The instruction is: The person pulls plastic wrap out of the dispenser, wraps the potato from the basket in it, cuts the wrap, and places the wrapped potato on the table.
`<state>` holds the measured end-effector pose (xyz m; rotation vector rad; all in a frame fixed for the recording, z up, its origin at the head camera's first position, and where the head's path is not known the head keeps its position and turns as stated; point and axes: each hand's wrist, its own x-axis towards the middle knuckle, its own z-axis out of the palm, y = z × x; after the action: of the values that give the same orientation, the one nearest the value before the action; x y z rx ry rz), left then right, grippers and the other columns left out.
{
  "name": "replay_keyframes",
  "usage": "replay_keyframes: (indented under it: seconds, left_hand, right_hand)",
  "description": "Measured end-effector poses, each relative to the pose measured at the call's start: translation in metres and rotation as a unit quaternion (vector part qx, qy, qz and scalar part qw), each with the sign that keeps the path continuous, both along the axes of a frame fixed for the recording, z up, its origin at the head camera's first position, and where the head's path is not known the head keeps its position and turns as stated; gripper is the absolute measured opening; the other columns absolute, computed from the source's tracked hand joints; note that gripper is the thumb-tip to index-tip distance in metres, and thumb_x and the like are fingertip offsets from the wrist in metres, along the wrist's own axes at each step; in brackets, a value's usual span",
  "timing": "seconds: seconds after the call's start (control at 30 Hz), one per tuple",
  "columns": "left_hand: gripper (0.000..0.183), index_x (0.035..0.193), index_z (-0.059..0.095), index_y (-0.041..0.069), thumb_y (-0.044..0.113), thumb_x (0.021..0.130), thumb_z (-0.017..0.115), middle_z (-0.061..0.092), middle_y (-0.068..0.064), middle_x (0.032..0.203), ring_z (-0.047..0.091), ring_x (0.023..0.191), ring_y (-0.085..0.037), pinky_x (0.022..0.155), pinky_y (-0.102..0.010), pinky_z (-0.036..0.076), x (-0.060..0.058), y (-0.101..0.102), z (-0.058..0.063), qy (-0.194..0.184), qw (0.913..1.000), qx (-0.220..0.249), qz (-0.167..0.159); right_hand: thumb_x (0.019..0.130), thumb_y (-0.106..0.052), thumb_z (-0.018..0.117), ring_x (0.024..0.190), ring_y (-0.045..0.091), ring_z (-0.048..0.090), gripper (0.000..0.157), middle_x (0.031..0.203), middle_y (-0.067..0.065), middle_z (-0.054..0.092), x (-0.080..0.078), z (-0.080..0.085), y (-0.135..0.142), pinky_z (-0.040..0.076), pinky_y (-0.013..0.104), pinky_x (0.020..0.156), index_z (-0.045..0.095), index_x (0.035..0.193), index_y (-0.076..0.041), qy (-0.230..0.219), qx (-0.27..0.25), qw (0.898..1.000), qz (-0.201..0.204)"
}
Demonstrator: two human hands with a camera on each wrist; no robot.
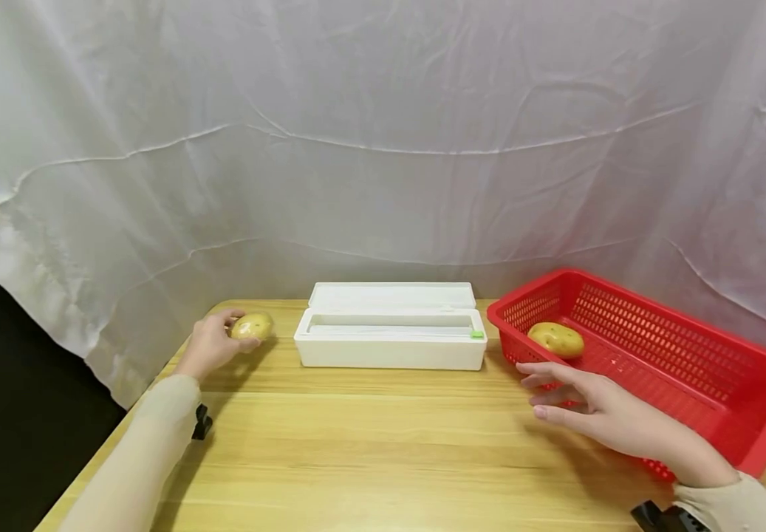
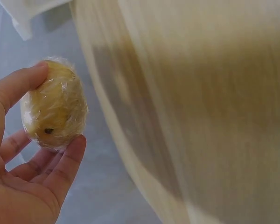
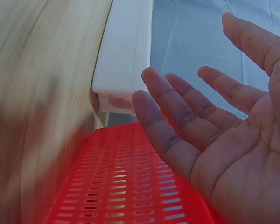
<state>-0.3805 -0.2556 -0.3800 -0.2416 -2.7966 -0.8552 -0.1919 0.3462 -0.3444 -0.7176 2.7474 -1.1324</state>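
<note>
At the table's far left, my left hand (image 1: 215, 343) holds a potato (image 1: 252, 326) between thumb and fingers. The left wrist view shows this potato (image 2: 56, 105) wrapped in clear cling film, with a dark spot low on its skin. My right hand (image 1: 605, 414) hovers by the near left side of the red basket (image 1: 688, 325), its fingers loosely extended and nothing in them. A second potato (image 1: 556, 340) lies in the basket's left end. Between the hands stands a white cling film box (image 1: 391, 353) with its lid raised.
A green slider (image 1: 476, 335) sits at the right end of the box's front edge. The wooden table (image 1: 356, 443) runs back to a pale curtain (image 1: 383, 148). Something black (image 1: 17, 399) lies beyond the table's left edge.
</note>
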Motion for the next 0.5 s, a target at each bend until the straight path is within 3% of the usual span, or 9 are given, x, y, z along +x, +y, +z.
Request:
replay_keyframes:
  seconds: [0.3, 0.5]
  left_hand:
    - [0.072, 0.147, 0.055, -0.004, 0.029, 0.092, 0.086, 0.064, -0.038, 0.135, 0.067, 0.113, -0.048, 0.087, -0.050, 0.058, -0.007, -0.005, -0.007, -0.023, 0.9995, 0.010, 0.018]
    - [0.076, 0.148, 0.054, -0.005, 0.036, 0.091, 0.085, 0.066, -0.037, 0.128, 0.069, 0.103, -0.041, 0.075, -0.038, 0.054, -0.009, -0.008, -0.012, -0.026, 0.9985, -0.002, 0.048]
  right_hand:
    - [0.104, -0.031, 0.071, 0.113, 0.001, 0.069, 0.056, 0.142, 0.010, 0.066, 0.000, 0.000, 0.002, 0.061, 0.022, 0.087, 0.052, 0.156, -0.020, -0.012, 0.002, 1.000, -0.009]
    - [0.103, -0.032, 0.072, 0.114, 0.000, 0.068, 0.056, 0.142, 0.010, 0.067, 0.001, 0.001, 0.002, 0.061, 0.021, 0.086, 0.053, 0.155, -0.021, -0.006, 0.007, 1.000, -0.012]
